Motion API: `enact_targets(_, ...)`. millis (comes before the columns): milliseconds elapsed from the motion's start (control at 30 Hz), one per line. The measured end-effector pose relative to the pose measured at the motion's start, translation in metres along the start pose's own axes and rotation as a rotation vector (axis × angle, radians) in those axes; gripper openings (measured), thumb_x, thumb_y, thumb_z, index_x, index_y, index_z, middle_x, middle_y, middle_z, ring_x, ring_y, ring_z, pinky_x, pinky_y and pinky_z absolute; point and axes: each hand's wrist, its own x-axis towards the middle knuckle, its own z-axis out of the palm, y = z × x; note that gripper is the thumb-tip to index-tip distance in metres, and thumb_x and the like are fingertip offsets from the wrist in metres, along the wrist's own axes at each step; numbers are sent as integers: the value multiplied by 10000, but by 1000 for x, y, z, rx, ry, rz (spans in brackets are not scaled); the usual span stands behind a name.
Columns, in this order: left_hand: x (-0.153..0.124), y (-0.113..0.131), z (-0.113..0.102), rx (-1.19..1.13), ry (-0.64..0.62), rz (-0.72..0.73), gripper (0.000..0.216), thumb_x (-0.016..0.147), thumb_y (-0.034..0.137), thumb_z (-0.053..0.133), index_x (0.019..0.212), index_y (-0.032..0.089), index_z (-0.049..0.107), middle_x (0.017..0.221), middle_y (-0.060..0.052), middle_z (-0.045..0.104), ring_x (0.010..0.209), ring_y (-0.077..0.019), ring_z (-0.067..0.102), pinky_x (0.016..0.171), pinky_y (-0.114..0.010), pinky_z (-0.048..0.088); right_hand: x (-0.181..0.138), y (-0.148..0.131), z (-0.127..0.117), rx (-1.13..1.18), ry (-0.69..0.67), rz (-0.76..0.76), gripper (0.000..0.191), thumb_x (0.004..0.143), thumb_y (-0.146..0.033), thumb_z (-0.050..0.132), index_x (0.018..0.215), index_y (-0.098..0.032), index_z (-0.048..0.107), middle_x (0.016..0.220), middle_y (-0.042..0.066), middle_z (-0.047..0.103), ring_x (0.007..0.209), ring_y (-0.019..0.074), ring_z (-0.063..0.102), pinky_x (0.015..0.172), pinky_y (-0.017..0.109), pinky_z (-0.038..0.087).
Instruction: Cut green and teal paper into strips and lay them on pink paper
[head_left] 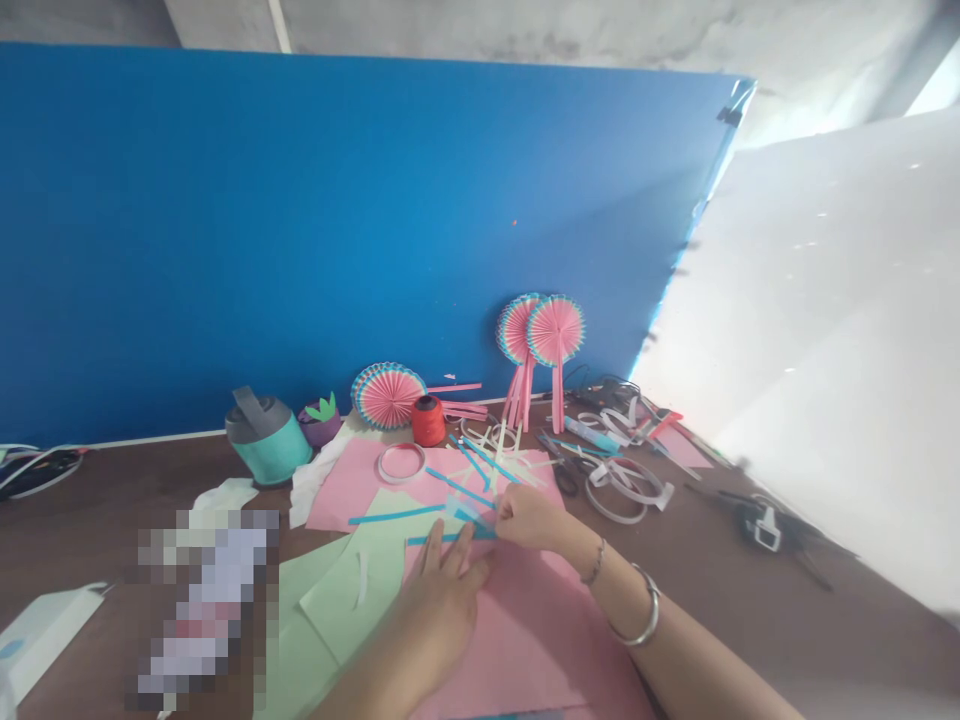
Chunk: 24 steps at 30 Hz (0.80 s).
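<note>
My left hand (442, 595) lies flat with fingers stretched out on a pink paper sheet (525, 640), its fingertips touching a blue paper strip (450, 538). My right hand (529, 517), with bracelets on the wrist, is closed in a pinch on the right end of that blue strip. Several more blue and white strips (480, 470) lie scattered just beyond the hands. Light green sheets (352, 590) lie under and left of my left hand.
Pink pleated paper fans (551, 335) lean on the blue board (300, 230), another fan (386, 395) lies flat. A red thread spool (428, 420), tape ring (400, 463), teal ribbon roll (266, 440), scissors (559, 465), white paper rings (626, 485) and a glue gun (761, 520) crowd the brown table.
</note>
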Motion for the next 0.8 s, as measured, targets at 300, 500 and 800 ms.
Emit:
enact_targets(300, 0, -2, 3, 17, 25, 26, 585, 866, 59, 401, 1411, 246, 506, 1559, -92, 421, 1491, -313, 238, 1156, -601, 281, -1, -4, -1, -54, 18, 9, 312, 599, -31, 533, 417, -177, 326, 439, -71, 237, 478, 76, 271, 467, 248, 187)
enact_targets(500, -1, -1, -2, 8, 65, 80, 562, 892, 111, 405, 1431, 252, 485, 1538, -76, 454, 1490, -287, 250, 1201, -585, 194, 0, -3, 0, -79, 28, 5, 289, 594, -32, 536, 422, -176, 353, 449, -70, 251, 487, 78, 266, 470, 254, 186)
enact_targets(800, 0, 7, -18, -22, -73, -30, 632, 851, 20, 400, 1434, 245, 491, 1592, -139, 346, 1479, -370, 238, 1102, -630, 356, 3, 3, 6, -251, 67, -20, 185, 655, -61, 536, 498, -157, 530, 523, 3, 484, 551, 115, 400, 538, 262, 248)
